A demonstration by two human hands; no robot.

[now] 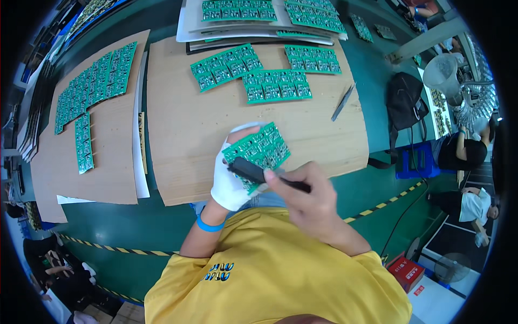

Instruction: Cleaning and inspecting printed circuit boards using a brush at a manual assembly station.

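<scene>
— What is obscured?

— The black tool (264, 175) tip, behind the right hand (307, 197); board detail unreadable.

— Grips?

— Gloved left hand (229, 181) clasps the green circuit panel (258, 151) from beneath; the right is closed on the tool, laid across the panel's lower edge.

— Surroundings?

— Cardboard sheet (183, 135) on a green bench (372, 86), more panels (276, 85), tweezers (343, 101).

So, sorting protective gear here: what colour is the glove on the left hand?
White, seen in the head view: the glove covers the left hand holding the green circuit board panel.
</scene>
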